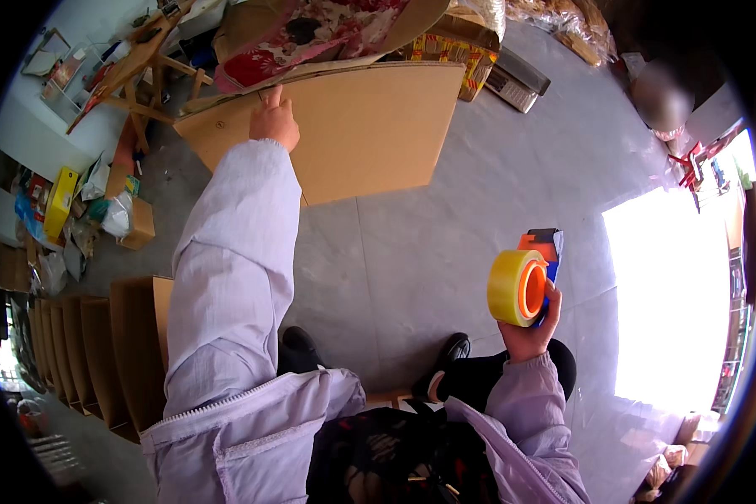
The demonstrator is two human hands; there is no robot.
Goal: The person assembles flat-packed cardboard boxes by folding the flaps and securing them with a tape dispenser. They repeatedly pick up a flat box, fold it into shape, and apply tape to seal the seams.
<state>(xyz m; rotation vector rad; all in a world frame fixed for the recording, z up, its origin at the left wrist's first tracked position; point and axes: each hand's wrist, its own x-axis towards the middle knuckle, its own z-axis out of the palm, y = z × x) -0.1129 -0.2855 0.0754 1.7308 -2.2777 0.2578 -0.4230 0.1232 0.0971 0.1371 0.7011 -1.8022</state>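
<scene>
In front of me, a flattened cardboard box (pixel 370 130) stands tilted, its broad brown face toward me. My left hand (pixel 275 124) reaches out to its upper edge and grips it there, with one finger stretched toward the rim. Part of the finger grip is hidden. Off to the right, my right hand (pixel 532 333) is closed around a tape dispenser (pixel 549 245) with a blue and orange body. A roll of yellowish packing tape (pixel 504 288) sits on its orange hub. The dispenser is held up above the floor, apart from the cardboard.
Behind the cardboard lies a red patterned cloth (pixel 344 34). A row of open cardboard boxes (pixel 101 353) stands at my left. Farther left are a yellow box (pixel 60 204), plastic bags and a wooden table (pixel 139 59). Bright light falls on the grey floor (pixel 378 277) at right.
</scene>
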